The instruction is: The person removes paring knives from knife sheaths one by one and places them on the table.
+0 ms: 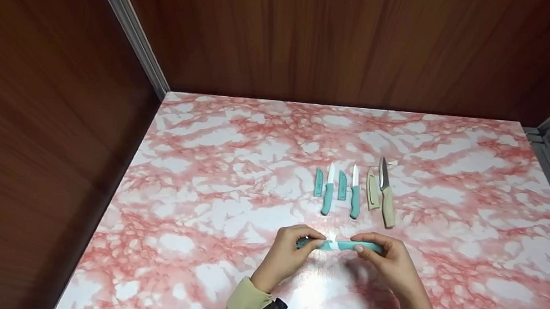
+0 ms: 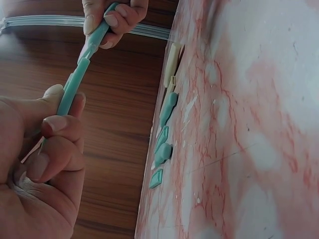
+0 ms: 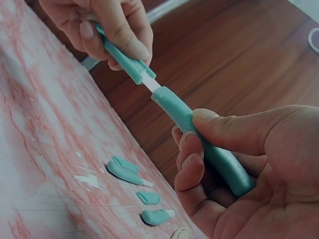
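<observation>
My left hand (image 1: 287, 249) pinches a teal knife sheath (image 3: 130, 68) between thumb and fingers. The teal handle of a paring knife (image 3: 174, 109) is gripped by my right hand (image 1: 395, 267), thumb along its side. Most of the white blade (image 3: 149, 82) is inside the sheath; a short stretch shows between sheath and handle. Both are held in line, above the near part of the table. Beyond the hands lie two more teal paring knives (image 1: 327, 200) (image 1: 354, 202), white blades bare, each with a teal sheath (image 1: 318, 182) (image 1: 342, 185) at its left.
A larger knife with a beige handle (image 1: 388, 208) lies at the right end of the row, its beige sheath (image 1: 373, 191) beside it. The red-and-white marbled table (image 1: 202, 178) meets brown wood-look panels (image 1: 316, 42) at the back and left.
</observation>
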`<state>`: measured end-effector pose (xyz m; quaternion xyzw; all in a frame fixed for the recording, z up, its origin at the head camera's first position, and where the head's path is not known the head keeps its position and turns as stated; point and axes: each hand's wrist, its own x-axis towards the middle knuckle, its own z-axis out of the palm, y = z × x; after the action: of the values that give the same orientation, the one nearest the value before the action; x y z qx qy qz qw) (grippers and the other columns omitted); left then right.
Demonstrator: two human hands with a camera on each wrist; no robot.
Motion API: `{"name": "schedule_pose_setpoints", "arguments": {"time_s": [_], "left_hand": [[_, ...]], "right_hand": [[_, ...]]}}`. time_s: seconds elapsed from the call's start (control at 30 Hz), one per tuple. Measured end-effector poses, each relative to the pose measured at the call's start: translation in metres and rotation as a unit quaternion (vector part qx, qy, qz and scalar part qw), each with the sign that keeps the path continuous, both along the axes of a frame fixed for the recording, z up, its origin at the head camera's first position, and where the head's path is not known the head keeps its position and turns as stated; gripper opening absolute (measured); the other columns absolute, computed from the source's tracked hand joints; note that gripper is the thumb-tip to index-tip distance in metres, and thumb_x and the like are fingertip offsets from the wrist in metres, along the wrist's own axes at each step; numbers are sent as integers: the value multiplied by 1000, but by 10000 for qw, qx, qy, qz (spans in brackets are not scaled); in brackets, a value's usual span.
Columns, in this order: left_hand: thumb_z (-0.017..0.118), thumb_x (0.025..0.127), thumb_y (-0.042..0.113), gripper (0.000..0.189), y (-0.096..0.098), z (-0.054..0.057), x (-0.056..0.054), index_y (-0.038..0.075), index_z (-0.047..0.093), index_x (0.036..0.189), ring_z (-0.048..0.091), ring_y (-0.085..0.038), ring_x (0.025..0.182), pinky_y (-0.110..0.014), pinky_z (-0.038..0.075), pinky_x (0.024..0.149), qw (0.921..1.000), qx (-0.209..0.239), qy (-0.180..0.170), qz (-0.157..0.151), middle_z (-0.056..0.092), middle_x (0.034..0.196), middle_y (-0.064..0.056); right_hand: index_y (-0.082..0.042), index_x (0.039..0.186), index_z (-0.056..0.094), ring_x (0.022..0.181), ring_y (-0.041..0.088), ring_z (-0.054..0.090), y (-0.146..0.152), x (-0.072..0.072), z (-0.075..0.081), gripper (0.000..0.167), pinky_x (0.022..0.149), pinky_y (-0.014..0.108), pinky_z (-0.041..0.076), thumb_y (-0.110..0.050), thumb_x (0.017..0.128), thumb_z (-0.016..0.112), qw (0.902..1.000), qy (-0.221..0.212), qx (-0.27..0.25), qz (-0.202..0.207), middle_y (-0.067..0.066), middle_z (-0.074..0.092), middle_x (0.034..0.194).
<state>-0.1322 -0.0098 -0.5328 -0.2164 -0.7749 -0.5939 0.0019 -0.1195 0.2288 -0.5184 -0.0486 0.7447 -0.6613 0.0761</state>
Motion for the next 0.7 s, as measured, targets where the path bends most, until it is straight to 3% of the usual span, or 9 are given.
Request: {"name": "schedule_pose_setpoints", "arguments": {"time_s": [0.7], "left_hand": [[65,91,21,11,1,-3,2,17,74,96,62,-11,78,-27,54,67,9999,121,-4,76,67,91,5]], "right_hand": [[10,107,66,76,14,66,0,1,0,22,71,33,57,0,87,67,10000,25,-68,-57,18,68,98]]}}
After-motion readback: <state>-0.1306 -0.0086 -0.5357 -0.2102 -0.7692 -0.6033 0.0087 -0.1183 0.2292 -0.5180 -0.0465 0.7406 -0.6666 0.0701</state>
